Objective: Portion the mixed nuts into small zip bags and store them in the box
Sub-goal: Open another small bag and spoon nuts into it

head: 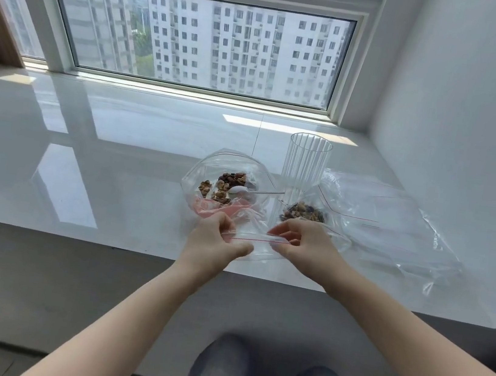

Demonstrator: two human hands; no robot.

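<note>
Right now both hands share one small zip bag (259,243), whose red-lined mouth runs as its long axis from nine o'clock to three o'clock. The left hand (217,241) pinches the nine o'clock end with curled fingers; the right hand (305,243) pinches the three o'clock end likewise. Neither hand is nearer: each is already on the seal, so the next move probably turns on parting or pressing that strip along its length.

At twelve o'clock from the left hand lies the big open bag of mixed nuts (225,184), with a white spoon (248,190) resting in it. At twelve o'clock from the right hand sits one filled small bag (302,213), touching the ribbed clear box (307,161) behind it. Spare empty bags (394,227) lie at two o'clock; their number is hard to tell, perhaps several.
</note>
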